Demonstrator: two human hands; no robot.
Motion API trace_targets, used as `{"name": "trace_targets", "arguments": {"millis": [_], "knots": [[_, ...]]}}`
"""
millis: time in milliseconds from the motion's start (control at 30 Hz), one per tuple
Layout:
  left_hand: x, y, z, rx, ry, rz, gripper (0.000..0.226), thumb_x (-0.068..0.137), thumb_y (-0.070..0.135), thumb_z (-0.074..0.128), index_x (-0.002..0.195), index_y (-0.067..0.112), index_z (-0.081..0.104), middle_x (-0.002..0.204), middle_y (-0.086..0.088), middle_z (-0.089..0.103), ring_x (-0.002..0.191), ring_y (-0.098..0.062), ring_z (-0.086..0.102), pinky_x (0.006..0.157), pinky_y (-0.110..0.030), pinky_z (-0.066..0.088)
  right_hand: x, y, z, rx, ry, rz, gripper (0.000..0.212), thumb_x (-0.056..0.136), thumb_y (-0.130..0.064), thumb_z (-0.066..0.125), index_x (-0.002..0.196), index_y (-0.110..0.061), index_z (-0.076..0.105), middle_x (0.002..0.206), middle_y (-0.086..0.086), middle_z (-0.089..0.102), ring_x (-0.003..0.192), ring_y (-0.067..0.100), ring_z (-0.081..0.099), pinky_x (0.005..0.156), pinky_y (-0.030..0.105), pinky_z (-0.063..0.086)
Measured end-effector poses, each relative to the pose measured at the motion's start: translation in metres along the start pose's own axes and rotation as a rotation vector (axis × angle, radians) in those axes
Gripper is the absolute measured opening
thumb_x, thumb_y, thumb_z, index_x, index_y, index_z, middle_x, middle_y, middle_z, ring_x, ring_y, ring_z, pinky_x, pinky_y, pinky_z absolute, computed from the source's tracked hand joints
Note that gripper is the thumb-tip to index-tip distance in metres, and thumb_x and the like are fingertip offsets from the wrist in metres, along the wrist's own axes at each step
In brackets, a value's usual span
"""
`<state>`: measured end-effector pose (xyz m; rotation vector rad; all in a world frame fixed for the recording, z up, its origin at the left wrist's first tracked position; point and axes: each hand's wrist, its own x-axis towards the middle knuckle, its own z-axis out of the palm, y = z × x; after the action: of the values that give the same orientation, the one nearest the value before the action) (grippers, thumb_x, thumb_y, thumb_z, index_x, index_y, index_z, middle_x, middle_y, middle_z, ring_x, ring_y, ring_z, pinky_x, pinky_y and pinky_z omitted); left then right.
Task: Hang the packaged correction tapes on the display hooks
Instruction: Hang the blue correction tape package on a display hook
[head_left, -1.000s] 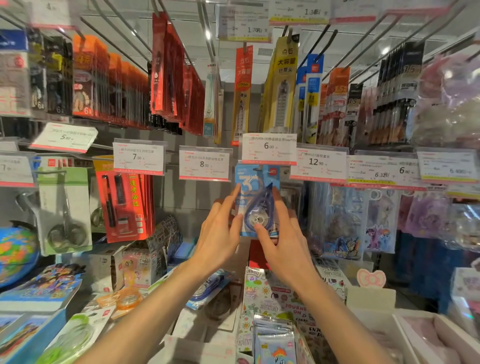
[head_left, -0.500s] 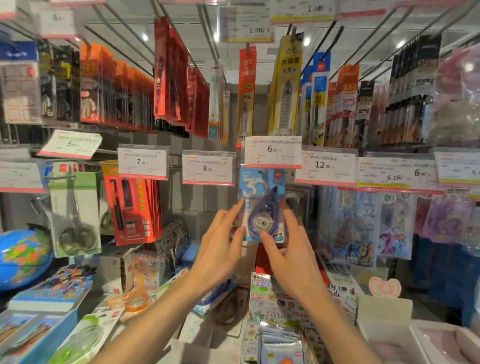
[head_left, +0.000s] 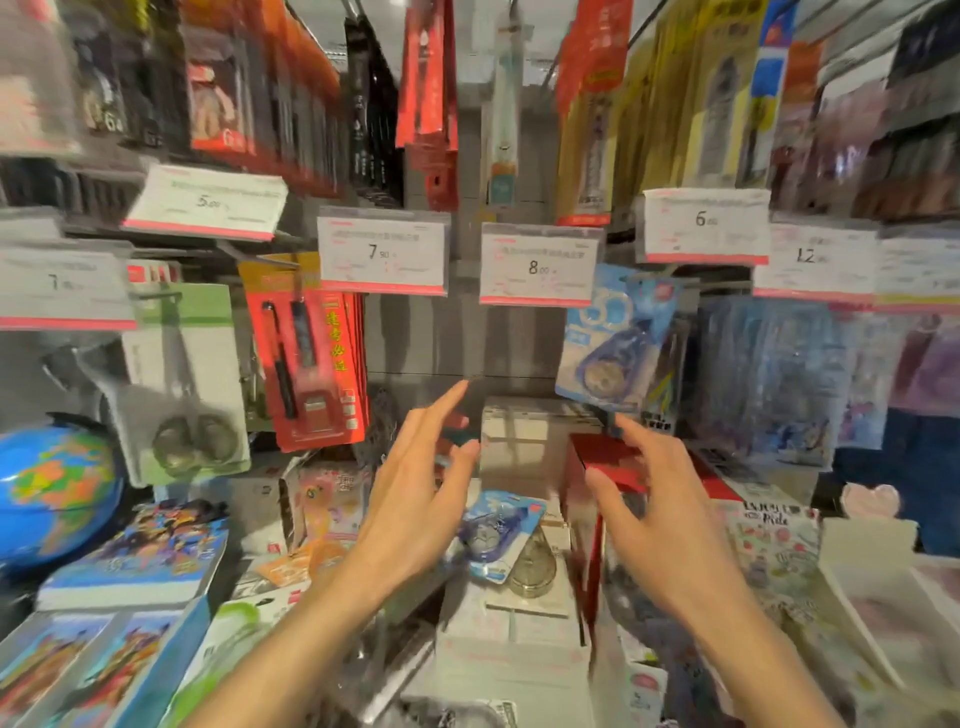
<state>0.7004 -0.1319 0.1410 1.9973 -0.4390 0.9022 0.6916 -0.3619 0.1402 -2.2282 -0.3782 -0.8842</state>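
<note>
Frame blurred. Globe far left of the fingers. Both hands empty, fingers spread: left hand, right hand. Hung tape pack tilts on its hook under the 6.00 tag, just above the right fingers, untouched. Second pack lies between the hands, lower.

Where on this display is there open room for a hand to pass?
The bare grey back panel between the red pen packs and the hung correction tape is free. The shelf below, around the loose correction tape, is crowded.
</note>
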Motion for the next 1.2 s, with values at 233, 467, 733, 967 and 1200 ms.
{"name": "trace_targets", "arguments": {"millis": [233, 467, 733, 967, 1200], "knots": [[-0.02, -0.065, -0.071, -0.002, -0.055, -0.072, 0.048, 0.099, 0.024, 0.058, 0.142, 0.039, 0.043, 0.117, 0.013, 0.054, 0.096, -0.002, 0.057, 0.078, -0.004, 0.042, -0.013, -0.06, 0.067, -0.134, -0.044, -0.074, 0.046, 0.093, -0.034, 0.061, 0.135, -0.018, 0.054, 0.128, 0.001, 0.053, 0.117, 0.022, 0.057, 0.099, 0.033, 0.045], [-0.042, -0.111, -0.092, 0.12, -0.22, -0.21, 0.046, 0.099, 0.035, 0.053, 0.143, 0.035, 0.042, 0.116, 0.011, 0.053, 0.094, -0.008, 0.06, 0.092, -0.04, 0.049, -0.02, -0.074, 0.137, -0.209, -0.226, -0.013, 0.052, 0.091, -0.04, 0.057, 0.135, -0.012, 0.056, 0.128, 0.007, 0.056, 0.116, 0.028, 0.06, 0.093, 0.033, 0.046], [-0.036, -0.117, -0.035, 0.026, -0.454, -0.461, 0.039, 0.099, 0.03, 0.054, 0.138, 0.024, 0.051, 0.103, 0.004, 0.062, 0.079, -0.011, 0.059, 0.072, -0.022, 0.047, -0.021, -0.041, 0.147, -0.337, -0.247, 0.22, 0.041, 0.092, -0.033, 0.063, 0.126, -0.011, 0.061, 0.127, 0.013, 0.058, 0.122, 0.035, 0.051, 0.101, 0.042, 0.041], [-0.022, -0.111, 0.007, 0.058, -0.523, -0.563, 0.042, 0.091, 0.034, 0.056, 0.132, 0.025, 0.056, 0.085, 0.006, 0.065, 0.099, -0.025, 0.067, 0.091, -0.035, 0.05, -0.023, -0.025, 0.138, -0.467, -0.28, 0.428, 0.061, 0.094, -0.057, 0.047, 0.138, -0.016, 0.051, 0.135, 0.016, 0.058, 0.123, 0.038, 0.051, 0.1, 0.044, 0.043], [-0.014, -0.107, 0.017, -0.019, -0.525, -0.641, 0.038, 0.094, 0.023, 0.059, 0.131, 0.016, 0.058, 0.11, -0.013, 0.072, 0.105, -0.031, 0.067, 0.093, -0.036, 0.05, -0.022, -0.025, 0.134, -0.312, -0.271, 0.443, 0.047, 0.094, -0.048, 0.053, 0.126, -0.014, 0.06, 0.12, 0.012, 0.071, 0.114, 0.034, 0.063, 0.094, 0.04, 0.049]]}}
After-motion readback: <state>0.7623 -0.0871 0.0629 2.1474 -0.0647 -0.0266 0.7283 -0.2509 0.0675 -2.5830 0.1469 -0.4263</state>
